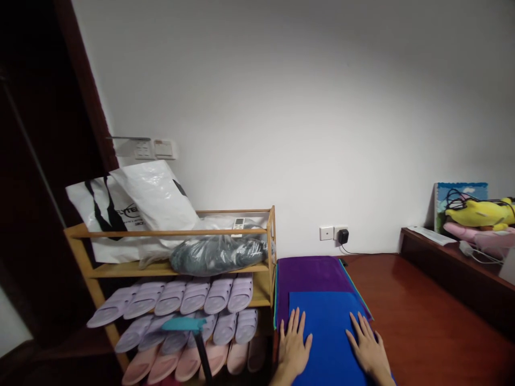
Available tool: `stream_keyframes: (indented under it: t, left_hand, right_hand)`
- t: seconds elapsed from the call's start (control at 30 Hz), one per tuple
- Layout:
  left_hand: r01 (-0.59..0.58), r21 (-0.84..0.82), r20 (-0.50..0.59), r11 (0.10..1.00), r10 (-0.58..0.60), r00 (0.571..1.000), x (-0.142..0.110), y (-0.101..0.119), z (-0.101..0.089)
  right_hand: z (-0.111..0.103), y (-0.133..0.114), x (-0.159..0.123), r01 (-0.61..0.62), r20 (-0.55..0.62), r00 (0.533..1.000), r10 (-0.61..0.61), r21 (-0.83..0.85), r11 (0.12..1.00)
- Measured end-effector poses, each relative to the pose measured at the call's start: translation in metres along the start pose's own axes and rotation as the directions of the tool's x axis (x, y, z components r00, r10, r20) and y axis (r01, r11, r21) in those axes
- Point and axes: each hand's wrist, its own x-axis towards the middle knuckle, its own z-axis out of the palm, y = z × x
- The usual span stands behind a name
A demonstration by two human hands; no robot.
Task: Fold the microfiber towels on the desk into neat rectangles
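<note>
On the tabletop (406, 300), my left grip (293, 346) and right grip (368, 348) lay released, spread likely to hold the blue sheet (324, 327) flat.

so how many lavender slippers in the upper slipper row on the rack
6: first slipper at the left end, second, third, fourth, and fifth following rightward, sixth nearest the right end of the wooden rack. Any behind could be hidden.

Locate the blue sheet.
In head view, the blue sheet is at the bottom, right of centre, partly covering the purple sheet, left hand and right hand at its sides.
</note>
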Motion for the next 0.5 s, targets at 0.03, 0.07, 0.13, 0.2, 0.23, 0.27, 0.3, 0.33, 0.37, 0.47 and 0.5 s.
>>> stream_keyframes:
  t: [0.03,0.07,0.13,0.2,0.23,0.27,0.3,0.33,0.37,0.47,0.5]
  left_hand:
    - [0.004,0.003,0.000,1.000,-0.004,1.000,-0.0002,-0.0001,0.0003]
    - [0.006,0.008,-0.001,1.000,-0.006,1.000,-0.0003,-0.0003,0.0007]
    - [0.006,0.022,-0.001,1.000,-0.006,1.000,-0.0003,-0.0013,0.0024]
    - [-0.002,0.034,-0.001,0.999,0.002,1.000,0.0002,-0.0030,0.0046]
    - [-0.006,0.038,-0.004,0.999,0.006,1.000,0.0007,-0.0039,0.0056]
    - [-0.008,0.041,-0.007,0.999,0.008,1.000,0.0011,-0.0047,0.0065]
    - [-0.010,0.042,-0.010,0.999,0.010,1.000,0.0015,-0.0053,0.0072]
    - [-0.011,0.042,-0.014,0.999,0.012,1.000,0.0019,-0.0057,0.0077]
    - [-0.012,0.042,-0.015,0.999,0.013,1.000,0.0022,-0.0060,0.0081]
    - [-0.018,0.042,-0.016,0.999,0.019,1.000,0.0025,-0.0060,0.0086]
    - [-0.020,0.043,-0.018,0.999,0.021,1.000,0.0026,-0.0060,0.0087]
  right_hand:
    - [0.0006,0.0004,0.0001,-0.001,0.003,1.000,0.001,0.004,1.000]
    - [0.0015,0.0009,0.0002,-0.002,0.006,1.000,0.002,0.010,1.000]
    - [0.0040,0.0020,0.0004,-0.004,0.012,1.000,0.004,0.020,1.000]
    - [0.0065,0.0028,0.0000,-0.013,0.013,1.000,0.013,0.025,1.000]
    - [0.0073,0.0029,-0.0005,-0.016,0.013,1.000,0.016,0.027,0.999]
    - [0.0075,0.0028,-0.0012,-0.018,0.014,1.000,0.018,0.028,0.999]
    - [0.0072,0.0025,-0.0021,-0.021,0.015,1.000,0.020,0.027,0.999]
    - [0.0062,0.0019,-0.0031,-0.023,0.018,1.000,0.022,0.025,0.999]
    - [0.0049,0.0011,-0.0041,-0.025,0.023,0.999,0.025,0.022,0.999]
    - [-0.0002,-0.0013,-0.0062,-0.041,0.038,0.998,0.040,0.021,0.999]
    - [-0.0016,-0.0020,-0.0065,-0.045,0.040,0.998,0.044,0.024,0.999]
